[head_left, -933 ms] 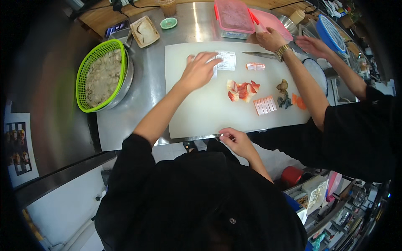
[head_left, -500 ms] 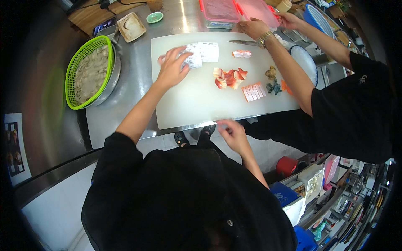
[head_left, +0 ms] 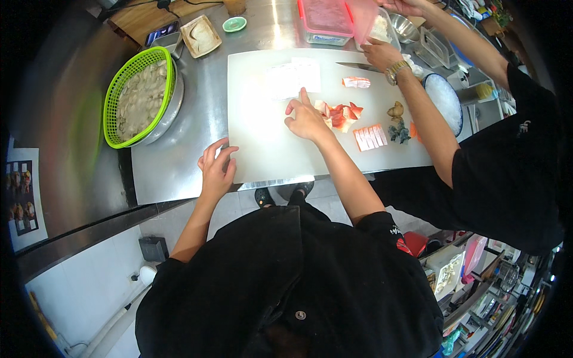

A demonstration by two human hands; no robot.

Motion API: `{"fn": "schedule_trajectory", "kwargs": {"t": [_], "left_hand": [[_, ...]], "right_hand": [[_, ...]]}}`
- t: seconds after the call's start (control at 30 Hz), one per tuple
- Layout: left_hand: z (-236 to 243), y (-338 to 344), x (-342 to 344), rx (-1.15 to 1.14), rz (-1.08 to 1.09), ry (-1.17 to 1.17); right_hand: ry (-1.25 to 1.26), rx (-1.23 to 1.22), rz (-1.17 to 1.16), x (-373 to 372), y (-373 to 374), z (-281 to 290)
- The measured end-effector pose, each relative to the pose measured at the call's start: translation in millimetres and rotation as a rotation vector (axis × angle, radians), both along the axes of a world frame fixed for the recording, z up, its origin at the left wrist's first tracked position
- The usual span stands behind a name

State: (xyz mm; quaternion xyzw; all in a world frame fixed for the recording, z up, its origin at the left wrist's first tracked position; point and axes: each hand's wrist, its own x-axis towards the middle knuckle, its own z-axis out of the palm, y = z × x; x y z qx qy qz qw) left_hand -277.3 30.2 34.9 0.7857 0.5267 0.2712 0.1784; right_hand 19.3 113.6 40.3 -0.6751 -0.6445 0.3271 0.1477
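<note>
A white cutting board [head_left: 268, 143] lies on the steel counter. My left hand [head_left: 217, 169] rests with spread fingers on the board's near left corner and holds nothing. My right hand [head_left: 306, 118] lies flat on the middle of the board. Its fingers touch a pile of red and white seafood pieces [head_left: 341, 113], and its index finger points toward a white sheet [head_left: 292, 77]. A row of pink-white slices [head_left: 370, 137] lies to the right of the pile.
A co-worker in black stands at the right, one hand [head_left: 382, 53] near a knife [head_left: 358, 67], the other lifting a pink lid [head_left: 361, 18] off a container [head_left: 325, 18]. A green basket of pale shellfish [head_left: 140, 98] sits at the left. A plate of ice [head_left: 444, 101] is at the right.
My left hand has drawn back from the white sheet to the board's near corner. My right hand has moved from the front edge onto the board, up to the red pieces.
</note>
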Motion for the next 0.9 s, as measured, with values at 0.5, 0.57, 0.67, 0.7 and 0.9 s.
{"fn": "schedule_trajectory", "kwargs": {"t": [0.5,0.57,0.67,0.7,0.9], "left_hand": [[5,38,56,0.026,-0.261,-0.064],[15,65,85,0.096,-0.260,0.047],[24,114,138,0.227,-0.213,0.229],[24,128,151,0.161,-0.221,0.307],[15,163,183,-0.015,-0.241,0.597]], "right_hand": [[0.026,0.083,-0.114,3,-10,-11],[0.039,0.092,-0.120,3,-10,-13],[0.051,0.138,-0.133,0,-12,-16],[0.054,0.165,-0.144,-1,-12,-17],[-0.038,0.135,-0.124,0,-14,-22]]}}
